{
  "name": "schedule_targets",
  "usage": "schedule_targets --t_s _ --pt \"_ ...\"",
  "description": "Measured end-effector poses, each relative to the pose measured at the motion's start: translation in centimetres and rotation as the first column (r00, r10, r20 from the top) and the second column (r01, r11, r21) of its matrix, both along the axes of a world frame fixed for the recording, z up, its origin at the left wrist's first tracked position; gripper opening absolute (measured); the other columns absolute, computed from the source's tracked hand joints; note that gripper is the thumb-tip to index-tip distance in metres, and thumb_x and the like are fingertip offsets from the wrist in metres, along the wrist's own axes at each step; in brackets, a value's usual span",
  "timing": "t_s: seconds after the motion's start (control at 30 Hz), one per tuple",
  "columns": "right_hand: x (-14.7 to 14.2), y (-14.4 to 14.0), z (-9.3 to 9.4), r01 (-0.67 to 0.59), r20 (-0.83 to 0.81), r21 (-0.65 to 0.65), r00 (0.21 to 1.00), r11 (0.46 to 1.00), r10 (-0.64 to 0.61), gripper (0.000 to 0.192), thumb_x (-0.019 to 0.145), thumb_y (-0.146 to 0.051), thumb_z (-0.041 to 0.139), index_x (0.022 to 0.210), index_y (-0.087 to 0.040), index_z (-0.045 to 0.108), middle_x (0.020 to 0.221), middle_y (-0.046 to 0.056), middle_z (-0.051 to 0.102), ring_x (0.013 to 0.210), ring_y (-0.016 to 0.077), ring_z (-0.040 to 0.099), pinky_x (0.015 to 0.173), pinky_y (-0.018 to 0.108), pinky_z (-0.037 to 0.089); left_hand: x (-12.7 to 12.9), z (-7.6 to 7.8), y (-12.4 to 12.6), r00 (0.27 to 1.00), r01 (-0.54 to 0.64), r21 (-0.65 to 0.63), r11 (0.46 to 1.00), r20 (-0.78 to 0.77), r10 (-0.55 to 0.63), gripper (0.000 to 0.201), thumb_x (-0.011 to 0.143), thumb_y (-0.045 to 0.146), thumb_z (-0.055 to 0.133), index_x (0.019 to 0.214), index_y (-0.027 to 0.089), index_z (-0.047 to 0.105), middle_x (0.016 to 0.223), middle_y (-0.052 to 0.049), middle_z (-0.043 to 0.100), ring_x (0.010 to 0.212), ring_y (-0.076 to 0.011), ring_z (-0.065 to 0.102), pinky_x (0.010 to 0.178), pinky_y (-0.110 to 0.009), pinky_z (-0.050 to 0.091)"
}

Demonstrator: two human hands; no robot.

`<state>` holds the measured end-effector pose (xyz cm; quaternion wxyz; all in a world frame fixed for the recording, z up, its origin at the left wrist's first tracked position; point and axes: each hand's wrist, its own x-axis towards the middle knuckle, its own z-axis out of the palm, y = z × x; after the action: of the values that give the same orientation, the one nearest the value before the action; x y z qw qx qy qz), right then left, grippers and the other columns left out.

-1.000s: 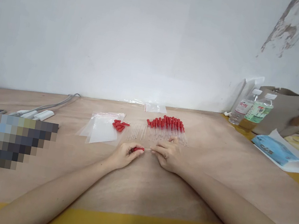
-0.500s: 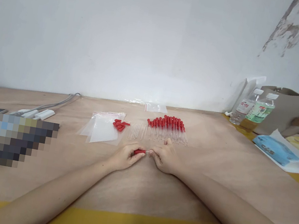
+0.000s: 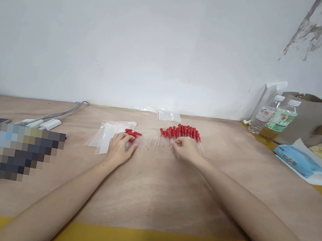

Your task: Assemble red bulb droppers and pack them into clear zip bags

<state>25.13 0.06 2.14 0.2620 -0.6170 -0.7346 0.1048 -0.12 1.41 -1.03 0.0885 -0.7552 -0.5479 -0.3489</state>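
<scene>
My left hand (image 3: 119, 149) reaches over a small pile of red rubber bulbs (image 3: 133, 132) lying on clear plastic bags (image 3: 104, 139). Its fingers are bent, with thumb and forefinger apart around the bulbs. My right hand (image 3: 186, 148) is closed in a pinch at the row of red-topped glass droppers (image 3: 188, 131). A thin glass tube shows below its fingertips; the hand hides the rest of that dropper and part of the row. Between the hands lie several bare glass tubes (image 3: 147, 141), side by side.
A small clear bag (image 3: 169, 116) lies by the wall. Cables (image 3: 67, 110) and white plugs are at the left, beside a blurred-out object (image 3: 24, 154). Two bottles (image 3: 279, 120), a grey handbag (image 3: 311, 118) and a blue tissue pack (image 3: 304, 162) stand at the right.
My hands, together on a red bulb and glass tube before, have parted. The left moved back and left to the bulb pile; the right moved up to the row of droppers.
</scene>
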Motion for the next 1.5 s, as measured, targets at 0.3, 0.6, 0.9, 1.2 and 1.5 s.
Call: schedule_targets --t_s 0.3,0.6,0.9,1.2,1.5 --pt "-3.1 5.9 -0.5 0.294 0.177 0.007 0.940 0.956 -0.290 0.032 0.080 -0.038 0.040 0.072 -0.016 0.061 0.078 0.009 0.064 0.078 0.0219 0.057 0.073 0.035 0.030 -0.4 -0.5 0.6 0.994 -0.061 -0.074 0.995 -0.097 0.053 0.025 0.075 0.033 0.053 0.096 0.023 0.062 0.091 -0.006 0.056 0.089 -0.0236 0.050 0.078 -0.035 0.039" --pt "-4.5 5.4 -1.3 0.233 0.234 0.030 0.944 0.972 -0.234 0.029 0.081 -0.035 0.039 0.080 -0.017 0.062 0.079 0.008 0.064 0.078 0.0209 0.057 0.077 0.037 0.024 -0.3 -0.5 0.7 0.992 -0.085 -0.109 0.990 -0.106 0.074 0.027 0.076 0.035 0.051 0.099 0.023 0.060 0.095 -0.007 0.054 0.091 -0.0245 0.049 0.078 -0.036 0.039" --pt "-6.9 5.2 -1.3 0.219 0.253 -0.045 0.946 0.975 -0.201 0.021 0.075 -0.027 0.047 0.079 -0.014 0.063 0.084 0.013 0.065 0.079 0.0228 0.058 0.079 0.040 0.023 0.0 -0.3 0.2 0.984 -0.164 -0.123 0.979 -0.096 0.153 0.039 0.071 0.043 0.054 0.104 0.022 0.053 0.100 -0.009 0.049 0.097 -0.0275 0.047 0.080 -0.039 0.038" --pt "-7.7 6.3 -0.5 0.243 0.237 -0.171 0.951 0.955 -0.199 0.015 0.068 -0.021 0.054 0.079 -0.018 0.064 0.083 0.011 0.065 0.080 0.0236 0.058 0.081 0.043 0.024 0.4 0.9 0.6 0.972 -0.215 -0.031 0.976 -0.100 0.211 0.031 0.075 0.042 0.050 0.097 0.022 0.060 0.100 -0.009 0.050 0.097 -0.0279 0.046 0.079 -0.039 0.036" --pt "-7.9 6.3 -0.1 0.252 0.215 -0.214 0.955 0.944 -0.206 0.020 0.068 -0.028 0.055 0.083 -0.018 0.063 0.086 0.010 0.064 0.084 0.0232 0.058 0.082 0.042 0.026 2.0 2.2 4.8 0.881 -0.167 0.028 0.985 -0.444 0.162 0.029 0.081 0.026 0.040 0.095 0.018 0.064 0.111 -0.014 0.051 0.104 -0.0300 0.041 0.083 -0.043 0.029"
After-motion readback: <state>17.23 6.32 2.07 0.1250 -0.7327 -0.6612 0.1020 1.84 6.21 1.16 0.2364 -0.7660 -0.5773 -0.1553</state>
